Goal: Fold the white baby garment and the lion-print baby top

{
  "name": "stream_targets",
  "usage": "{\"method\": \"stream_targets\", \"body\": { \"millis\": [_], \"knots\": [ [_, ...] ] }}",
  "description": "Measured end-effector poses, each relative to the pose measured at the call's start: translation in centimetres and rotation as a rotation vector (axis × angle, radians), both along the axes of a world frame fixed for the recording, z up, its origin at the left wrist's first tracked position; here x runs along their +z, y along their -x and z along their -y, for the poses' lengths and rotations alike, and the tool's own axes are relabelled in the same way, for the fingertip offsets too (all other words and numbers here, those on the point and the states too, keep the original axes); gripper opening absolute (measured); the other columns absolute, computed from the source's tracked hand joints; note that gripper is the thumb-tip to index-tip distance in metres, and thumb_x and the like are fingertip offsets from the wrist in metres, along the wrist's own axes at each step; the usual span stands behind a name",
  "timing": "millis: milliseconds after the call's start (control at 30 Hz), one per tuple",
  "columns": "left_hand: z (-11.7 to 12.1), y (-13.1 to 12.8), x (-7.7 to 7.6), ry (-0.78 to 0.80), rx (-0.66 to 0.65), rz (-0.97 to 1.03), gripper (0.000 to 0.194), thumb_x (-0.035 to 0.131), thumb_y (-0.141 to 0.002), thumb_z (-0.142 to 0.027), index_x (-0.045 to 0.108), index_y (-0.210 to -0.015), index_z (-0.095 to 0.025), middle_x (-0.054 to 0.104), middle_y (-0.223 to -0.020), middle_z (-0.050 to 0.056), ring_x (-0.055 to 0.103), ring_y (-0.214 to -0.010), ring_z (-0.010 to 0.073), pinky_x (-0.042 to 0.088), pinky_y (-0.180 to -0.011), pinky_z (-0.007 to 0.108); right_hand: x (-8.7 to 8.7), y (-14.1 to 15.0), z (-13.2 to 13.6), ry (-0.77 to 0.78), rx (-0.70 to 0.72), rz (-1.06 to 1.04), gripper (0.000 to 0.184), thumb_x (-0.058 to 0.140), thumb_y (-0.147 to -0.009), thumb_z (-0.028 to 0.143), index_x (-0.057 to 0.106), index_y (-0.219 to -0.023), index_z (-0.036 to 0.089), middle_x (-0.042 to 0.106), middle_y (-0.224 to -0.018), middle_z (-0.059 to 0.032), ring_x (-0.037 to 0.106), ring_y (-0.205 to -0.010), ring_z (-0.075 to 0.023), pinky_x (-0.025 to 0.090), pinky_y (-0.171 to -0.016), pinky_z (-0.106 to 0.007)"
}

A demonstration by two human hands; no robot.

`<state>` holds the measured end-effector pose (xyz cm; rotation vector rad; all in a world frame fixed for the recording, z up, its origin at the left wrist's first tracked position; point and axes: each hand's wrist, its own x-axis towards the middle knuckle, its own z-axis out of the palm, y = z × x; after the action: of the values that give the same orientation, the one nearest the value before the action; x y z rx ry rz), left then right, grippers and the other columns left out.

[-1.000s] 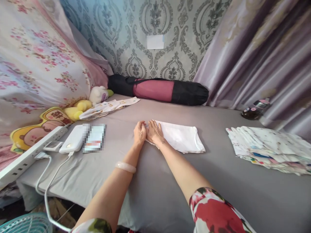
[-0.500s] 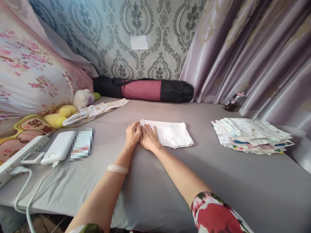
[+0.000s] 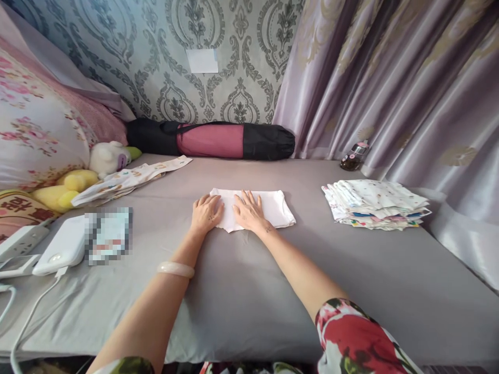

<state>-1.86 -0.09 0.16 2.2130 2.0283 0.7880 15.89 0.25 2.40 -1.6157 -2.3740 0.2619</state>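
Note:
A folded white garment [image 3: 275, 206] lies flat on the grey sheet [image 3: 241, 291] in front of me; its exact kind does not show. My left hand [image 3: 206, 213] rests at its left end, fingers stretched out and thumb apart. Flat on the middle of the cloth is my right hand [image 3: 249, 210], with its fingers spread. Both palms face down, and neither hand grips anything. The cloth under the hands is hidden.
A stack of folded printed clothes [image 3: 376, 202] stands at right, a bottle [image 3: 354, 155] behind it. Along the wall lies a black and pink roll bag [image 3: 210, 140]. At left are a patterned cloth [image 3: 132, 179], plush toys [image 3: 109, 158], a white power bank [image 3: 62, 244] and a power strip [image 3: 23, 241].
My hands have moved apart: the left lies open at the garment's left end, no longer pinched, and the right has slid rightward over the cloth. The camera view has shifted right.

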Motion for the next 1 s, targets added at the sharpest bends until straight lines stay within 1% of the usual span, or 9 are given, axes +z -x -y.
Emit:
{"method": "stream_targets", "body": {
  "millis": [167, 333, 467, 533, 600, 700, 800, 900, 1000],
  "knots": [
    [-0.2, -0.1, -0.4, 0.022, -0.008, -0.031, 0.041, 0.047, -0.091, -0.043, 0.063, -0.126, -0.028, 0.059, -0.141, 0.007, 0.041, -0.139, 0.0301, 0.025, -0.115, 0.047, -1.1, -0.1, 0.2, -0.028, -0.006, 0.041, 0.056, 0.029, -0.103, 0.042, 0.037, -0.153, 0.019, 0.032, -0.160, -0.0124, 0.021, -0.149, -0.0295, 0.004, -0.120, -0.055],
    [-0.3, -0.1, -0.6, 0.020, 0.007, -0.036, 0.040, 0.049, -0.091, -0.042, 0.064, -0.125, -0.028, 0.059, -0.141, 0.007, 0.044, -0.137, 0.0294, 0.026, -0.115, 0.046, -1.5, 0.2, 0.1, -0.037, -0.011, 0.039, 0.055, 0.029, -0.103, 0.043, 0.037, -0.153, 0.020, 0.032, -0.160, -0.0119, 0.021, -0.149, -0.0294, 0.003, -0.120, -0.055],
    [-0.4, 0.0, -0.6, 0.051, 0.002, -0.050, 0.041, 0.047, -0.092, -0.043, 0.063, -0.126, -0.028, 0.057, -0.143, 0.007, 0.049, -0.133, 0.0275, 0.028, -0.114, 0.045, -0.9, -0.1, -0.2, 0.027, 0.007, 0.020, 0.056, 0.028, -0.103, 0.043, 0.036, -0.153, 0.019, 0.030, -0.161, -0.0114, 0.019, -0.150, -0.0277, 0.003, -0.121, -0.054],
    [-0.4, 0.0, -0.5, 0.063, 0.003, -0.052, 0.042, 0.046, -0.092, -0.044, 0.063, -0.127, -0.027, 0.056, -0.144, 0.007, 0.048, -0.134, 0.0273, 0.029, -0.113, 0.045, -0.2, -0.9, -0.4, 0.109, 0.049, -0.001, 0.057, 0.026, -0.103, 0.043, 0.033, -0.154, 0.019, 0.029, -0.162, -0.0107, 0.018, -0.151, -0.0250, 0.005, -0.121, -0.052],
    [-0.4, 0.0, -0.5, 0.073, 0.005, -0.054, 0.043, 0.045, -0.093, -0.044, 0.062, -0.128, -0.026, 0.056, -0.145, 0.007, 0.047, -0.135, 0.0276, 0.029, -0.113, 0.045, 0.5, -2.1, -0.7, 0.143, 0.061, -0.017, 0.058, 0.023, -0.104, 0.042, 0.029, -0.156, 0.017, 0.026, -0.163, -0.0111, 0.017, -0.151, -0.0234, 0.008, -0.121, -0.050],
    [-0.4, 0.0, -0.5, 0.077, 0.004, -0.054, 0.042, 0.045, -0.093, -0.045, 0.062, -0.127, -0.028, 0.055, -0.145, 0.006, 0.047, -0.135, 0.0273, 0.029, -0.114, 0.045, 1.0, -4.7, -1.1, 0.063, -0.068, 0.021, 0.058, 0.023, -0.104, 0.040, 0.032, -0.155, 0.014, 0.023, -0.163, -0.0141, 0.014, -0.152, -0.0256, 0.005, -0.121, -0.051],
    [-0.4, 0.1, -0.6, 0.071, -0.004, -0.058, 0.042, 0.045, -0.093, -0.046, 0.062, -0.128, -0.029, 0.054, -0.147, 0.006, 0.046, -0.136, 0.0266, 0.028, -0.114, 0.044, 0.5, -6.9, -1.4, 0.016, -0.200, 0.086, 0.059, 0.023, -0.104, 0.042, 0.035, -0.153, 0.012, 0.023, -0.163, -0.0168, 0.013, -0.152, -0.0289, 0.005, -0.120, -0.054],
    [-0.5, 0.1, -0.7, 0.089, -0.005, -0.061, 0.045, 0.044, -0.093, -0.046, 0.060, -0.131, -0.029, 0.051, -0.149, 0.006, 0.044, -0.138, 0.0269, 0.027, -0.115, 0.045, -0.5, -8.0, -1.7, 0.048, -0.236, 0.108, 0.060, 0.021, -0.104, 0.045, 0.035, -0.153, 0.014, 0.025, -0.162, -0.0158, 0.017, -0.150, -0.0303, 0.010, -0.120, -0.056],
    [-0.6, 0.1, -0.7, 0.115, -0.003, -0.060, 0.046, 0.044, -0.093, -0.046, 0.058, -0.133, -0.030, 0.049, -0.151, 0.005, 0.042, -0.139, 0.0271, 0.025, -0.116, 0.046, -1.2, -8.0, -1.9, 0.076, -0.251, 0.112, 0.060, 0.019, -0.104, 0.046, 0.035, -0.153, 0.017, 0.025, -0.162, -0.0135, 0.018, -0.150, -0.0294, 0.012, -0.119, -0.055]
  ]
}}
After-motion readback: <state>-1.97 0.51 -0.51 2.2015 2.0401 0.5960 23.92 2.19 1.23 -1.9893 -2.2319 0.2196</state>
